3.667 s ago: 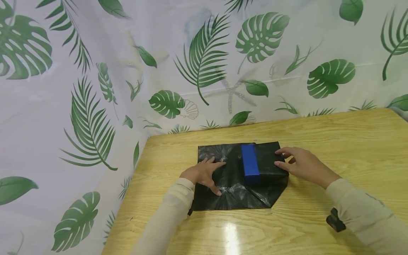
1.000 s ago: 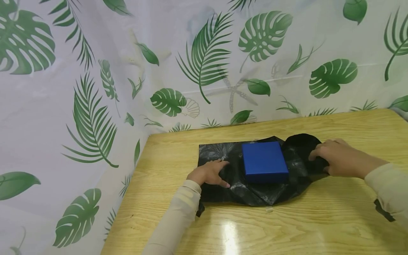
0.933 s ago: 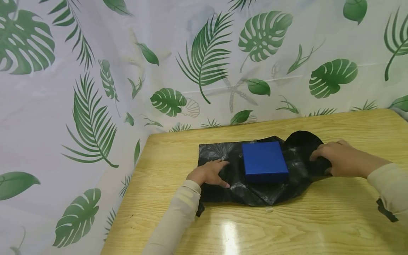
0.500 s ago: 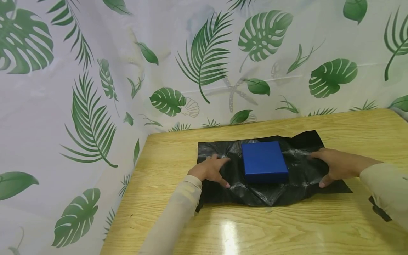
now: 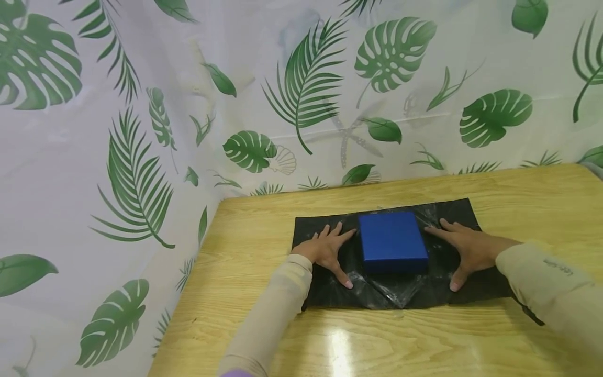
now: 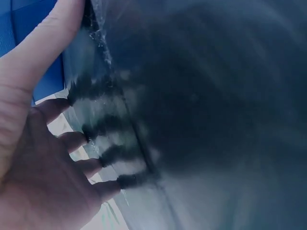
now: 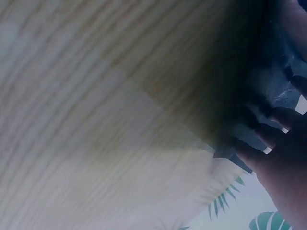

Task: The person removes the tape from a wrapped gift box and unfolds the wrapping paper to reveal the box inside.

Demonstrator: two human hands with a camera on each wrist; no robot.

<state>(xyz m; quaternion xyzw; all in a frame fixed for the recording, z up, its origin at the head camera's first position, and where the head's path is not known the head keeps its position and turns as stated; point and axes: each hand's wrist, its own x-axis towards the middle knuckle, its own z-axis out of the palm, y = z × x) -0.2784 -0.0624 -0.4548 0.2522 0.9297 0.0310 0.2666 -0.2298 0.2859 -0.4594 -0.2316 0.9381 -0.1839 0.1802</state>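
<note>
A blue square box [image 5: 393, 238] sits on a creased black sheet [image 5: 400, 296] spread over the table. My left hand [image 5: 326, 250] lies with fingers spread on the sheet, left of the box. On the box's other side my right hand [image 5: 471, 250] presses the sheet with its fingers spread too. In the left wrist view, the fingertips of the left hand [image 6: 48, 163] touch the shiny black surface, and a blue box corner [image 6: 33, 48] shows beyond the thumb. The right wrist view catches the right hand [image 7: 283, 163] with fingertips at the sheet's edge.
The wooden table [image 5: 377, 345] extends around the sheet, its left edge near the hanging cloth. A white cloth [image 5: 188, 131] printed with green leaves hangs behind and to the left.
The black sheet's flap has been unfolded off the box to the right and now lies flat. My right hand has moved back toward the box; the left hand has shifted slightly right.
</note>
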